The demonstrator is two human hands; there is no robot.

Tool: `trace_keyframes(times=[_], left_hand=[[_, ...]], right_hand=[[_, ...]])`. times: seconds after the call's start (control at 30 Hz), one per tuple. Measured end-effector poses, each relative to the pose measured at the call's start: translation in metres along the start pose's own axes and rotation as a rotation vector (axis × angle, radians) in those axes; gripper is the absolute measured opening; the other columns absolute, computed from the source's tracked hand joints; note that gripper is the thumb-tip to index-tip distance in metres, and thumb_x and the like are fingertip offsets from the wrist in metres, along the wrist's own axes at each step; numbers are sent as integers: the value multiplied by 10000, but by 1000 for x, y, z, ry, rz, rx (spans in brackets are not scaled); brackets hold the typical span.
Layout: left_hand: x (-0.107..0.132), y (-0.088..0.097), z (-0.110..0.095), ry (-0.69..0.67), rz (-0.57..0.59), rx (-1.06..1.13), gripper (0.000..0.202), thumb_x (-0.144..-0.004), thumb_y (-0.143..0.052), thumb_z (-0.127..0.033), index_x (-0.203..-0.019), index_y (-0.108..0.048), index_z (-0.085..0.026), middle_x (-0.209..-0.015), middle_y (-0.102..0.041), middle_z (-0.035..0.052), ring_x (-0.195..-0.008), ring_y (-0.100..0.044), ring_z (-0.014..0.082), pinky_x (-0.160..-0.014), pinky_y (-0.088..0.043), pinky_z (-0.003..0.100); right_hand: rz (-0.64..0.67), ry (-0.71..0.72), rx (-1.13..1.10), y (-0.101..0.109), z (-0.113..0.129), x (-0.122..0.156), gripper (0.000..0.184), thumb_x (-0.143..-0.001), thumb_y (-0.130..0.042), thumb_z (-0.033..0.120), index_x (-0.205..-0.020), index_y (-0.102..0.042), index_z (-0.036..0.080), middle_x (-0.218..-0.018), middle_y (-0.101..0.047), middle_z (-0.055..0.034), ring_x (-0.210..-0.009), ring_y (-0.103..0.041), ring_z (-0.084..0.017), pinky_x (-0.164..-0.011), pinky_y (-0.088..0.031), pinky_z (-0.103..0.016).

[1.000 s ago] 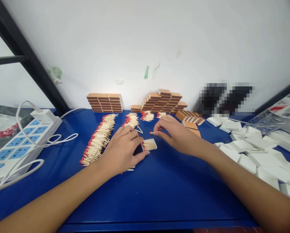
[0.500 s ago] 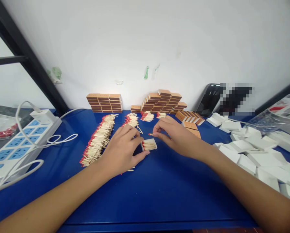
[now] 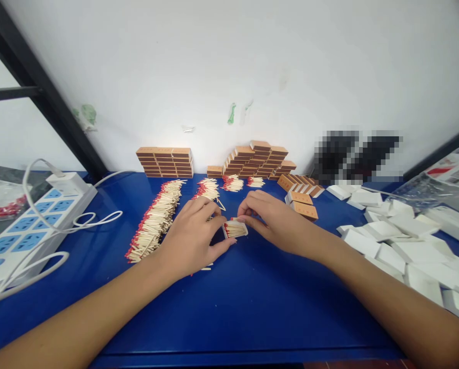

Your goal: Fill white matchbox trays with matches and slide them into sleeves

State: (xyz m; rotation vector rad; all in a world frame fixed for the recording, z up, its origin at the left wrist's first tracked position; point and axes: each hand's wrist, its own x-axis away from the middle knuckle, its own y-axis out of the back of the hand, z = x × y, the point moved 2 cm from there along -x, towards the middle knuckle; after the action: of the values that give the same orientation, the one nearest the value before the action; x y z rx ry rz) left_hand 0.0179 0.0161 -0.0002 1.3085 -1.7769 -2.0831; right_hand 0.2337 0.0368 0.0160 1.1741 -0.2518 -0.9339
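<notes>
A small white matchbox tray (image 3: 236, 228) with several red-tipped matches in it lies on the blue table (image 3: 229, 307). My left hand (image 3: 193, 236) rests beside the tray on its left, fingers curled, thumb against the tray's near edge. My right hand (image 3: 270, 218) pinches a single match (image 3: 235, 219) over the tray's far edge, its red tip pointing left. A long row of loose matches (image 3: 156, 218) lies left of my left hand, and a smaller heap of matches (image 3: 208, 189) sits just beyond it.
Brown matchbox stacks (image 3: 166, 162) and a stepped matchbox pile (image 3: 258, 159) stand against the wall. More brown boxes (image 3: 300, 197) lie right of my right hand. White box trays (image 3: 398, 246) fill the right side. A white-and-blue power strip (image 3: 33, 220) with cables sits at the left.
My right hand has come down and left, carrying the match from above the table to the tray's far edge. My left hand has stayed by the tray.
</notes>
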Motion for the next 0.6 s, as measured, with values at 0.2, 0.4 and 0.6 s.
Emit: trace_keyframes(times=[0.2,0.4,0.6], left_hand=[[1,0,-1,-6,-7,-3,285,-984,-702,-440,-1041,-761,-167,-1053,-712,93,-1056,-611,279,-934,-526,454],[1,0,-1,-1,13,18,251,-974,-717,-416,-1019,-766,-174,-1052,-711,94,-1076,-606,284,-958,-525,467],[0,-1,-1,-1,26,16,247,-981,-707,-415,-987,-763,-175,-1048,-712,87,-1072,-609,278,-950,-517,459]], right_hand=[[9,1,-4,-4,-1,1,107,-1052,-526,196,-990,-611,218,-993,-636,-63,-935,-592,-210,-806,-473,-339],[56,-22,-20,-10,10,0,86,-1051,-570,200,-980,-618,209,-977,-635,-49,-926,-606,-201,-803,-474,-325],[67,1,43,-14,17,0,111,-1054,-580,210,-946,-605,206,-962,-648,-58,-903,-611,-211,-801,-483,-341]])
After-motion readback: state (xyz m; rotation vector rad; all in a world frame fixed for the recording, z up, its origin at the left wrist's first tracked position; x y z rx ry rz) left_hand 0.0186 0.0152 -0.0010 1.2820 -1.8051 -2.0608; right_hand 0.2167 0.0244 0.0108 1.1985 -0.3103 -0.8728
